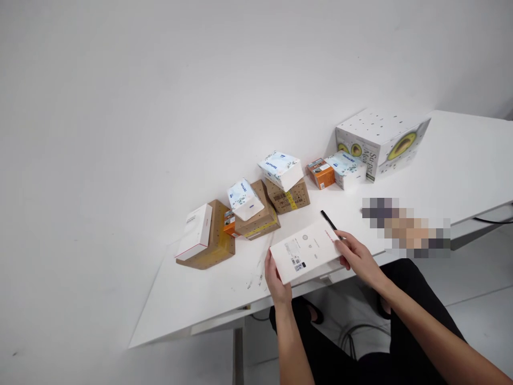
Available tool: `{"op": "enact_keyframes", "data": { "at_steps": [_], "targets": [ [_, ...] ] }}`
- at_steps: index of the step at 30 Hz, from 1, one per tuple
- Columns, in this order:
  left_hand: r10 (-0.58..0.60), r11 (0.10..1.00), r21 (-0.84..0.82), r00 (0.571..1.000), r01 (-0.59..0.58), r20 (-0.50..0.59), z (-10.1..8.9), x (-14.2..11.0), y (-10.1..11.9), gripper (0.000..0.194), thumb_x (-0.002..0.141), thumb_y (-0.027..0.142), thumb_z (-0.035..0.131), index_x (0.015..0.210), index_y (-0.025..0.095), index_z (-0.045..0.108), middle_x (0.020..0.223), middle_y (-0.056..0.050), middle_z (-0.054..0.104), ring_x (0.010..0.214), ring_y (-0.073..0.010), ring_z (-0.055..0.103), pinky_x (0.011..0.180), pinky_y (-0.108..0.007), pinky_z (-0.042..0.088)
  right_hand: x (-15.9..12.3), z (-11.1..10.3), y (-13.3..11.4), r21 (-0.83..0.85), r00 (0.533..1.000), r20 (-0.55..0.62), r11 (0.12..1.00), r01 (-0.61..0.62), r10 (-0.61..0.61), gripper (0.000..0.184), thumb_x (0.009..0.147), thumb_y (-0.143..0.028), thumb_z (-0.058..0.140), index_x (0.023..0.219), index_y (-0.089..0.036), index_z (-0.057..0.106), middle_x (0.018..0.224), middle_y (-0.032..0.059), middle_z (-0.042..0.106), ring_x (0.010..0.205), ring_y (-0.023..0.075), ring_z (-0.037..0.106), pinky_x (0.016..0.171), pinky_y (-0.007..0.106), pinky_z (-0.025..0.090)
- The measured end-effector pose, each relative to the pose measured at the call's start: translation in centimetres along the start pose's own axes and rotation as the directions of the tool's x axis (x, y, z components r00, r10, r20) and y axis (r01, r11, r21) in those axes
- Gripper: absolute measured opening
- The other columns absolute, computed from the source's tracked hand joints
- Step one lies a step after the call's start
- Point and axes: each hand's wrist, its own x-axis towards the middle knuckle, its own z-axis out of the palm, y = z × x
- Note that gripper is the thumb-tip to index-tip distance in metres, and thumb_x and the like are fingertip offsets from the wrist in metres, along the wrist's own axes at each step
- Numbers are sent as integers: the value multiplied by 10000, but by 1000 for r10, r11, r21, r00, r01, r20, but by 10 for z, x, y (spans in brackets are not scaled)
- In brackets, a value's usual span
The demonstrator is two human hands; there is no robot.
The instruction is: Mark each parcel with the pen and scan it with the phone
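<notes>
Both my hands hold a flat white box just above the table's front edge. Small print, a label and a dark square mark its upper face, and red shows along its edge. My left hand is closed on the box's left end. On the right end, my right hand grips it with the thumb near the top face; the fingers underneath are partly hidden. A black pen lies on the table just behind the box, near my right hand.
On the white table, brown cartons stand along the wall with tissue packs, a white box and orange boxes. A large avocado-printed carton stands at back right. A pixelated patch hides something at right. Cables lie on the floor.
</notes>
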Motion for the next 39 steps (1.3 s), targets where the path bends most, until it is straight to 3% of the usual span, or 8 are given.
{"op": "enact_keyframes", "data": {
  "at_steps": [5, 15, 19, 26, 32, 34, 36, 39],
  "targets": [
    [65, 997, 47, 996, -69, 68, -5, 0, -6, 631, 680, 227, 628, 1305, 202, 549, 1429, -83, 491, 1316, -283, 454, 1014, -343, 455, 0, 0, 8, -89, 1000, -17, 996, 18, -20, 515, 860, -531, 506, 1272, -223, 508, 766, -7, 559, 553, 129, 524, 512, 279, 474],
    [145, 985, 82, 986, -152, 84, -8, 1, -11, 705, 630, 162, 526, 1334, 193, 523, 1444, -69, 470, 1355, -278, 395, 1061, -338, 414, -3, 1, 10, -96, 998, -36, 995, 41, -44, 502, 849, -498, 536, 1291, -258, 526, 942, 33, 629, 632, 141, 578, 581, 298, 545],
    [228, 967, 90, 968, -238, 107, -7, -4, -14, 730, 655, 157, 530, 1380, 206, 455, 1471, -77, 436, 1362, -260, 390, 1079, -328, 388, -2, 0, 12, -50, 999, -35, 999, 3, -5, 544, 823, -504, 571, 1307, -267, 503, 1085, 52, 606, 559, 108, 561, 478, 278, 521],
    [374, 895, 202, 915, -398, 150, -5, -9, -24, 728, 766, 196, 549, 1455, 186, 313, 1462, -149, 433, 1357, -265, 400, 1089, -383, 370, -1, -1, 17, -40, 1000, -6, 999, 11, -11, 591, 827, -463, 579, 1360, -240, 452, 659, -23, 588, 533, 143, 568, 482, 273, 508],
    [384, 867, 285, 912, -410, 142, -4, -9, -24, 712, 797, 267, 579, 1456, 197, 319, 1440, -145, 459, 1333, -258, 437, 1085, -363, 379, -2, 1, 21, -24, 999, -36, 1000, 18, -19, 608, 819, -477, 594, 1360, -230, 465, 570, -45, 527, 553, 161, 576, 525, 297, 522],
    [400, 856, 303, 907, -420, 128, -4, -9, -24, 675, 816, 293, 591, 1440, 207, 348, 1429, -144, 471, 1329, -257, 444, 1079, -362, 390, -4, 0, 16, -6, 999, -1, 999, 44, -44, 617, 811, -459, 609, 1364, -228, 457, 643, -24, 563, 616, 169, 589, 558, 308, 537],
    [452, 821, 337, 885, -461, 108, -5, -9, -25, 589, 831, 312, 602, 1385, 212, 429, 1403, -142, 492, 1319, -256, 456, 1073, -367, 400, -6, -1, 11, 12, 996, 3, 996, 94, -94, 579, 806, -458, 610, 1334, -252, 488, 867, 30, 607, 693, 169, 605, 571, 310, 545],
    [592, 709, 405, 799, -577, 102, -7, -7, -26, 389, 835, 303, 619, 1211, 209, 591, 1344, -121, 515, 1299, -244, 466, 1071, -374, 400, -7, -1, 6, -15, 990, -67, 992, 126, -127, 487, 819, -484, 586, 1260, -279, 562, 1098, 63, 523, 640, 121, 572, 543, 305, 541]
  ]
}}
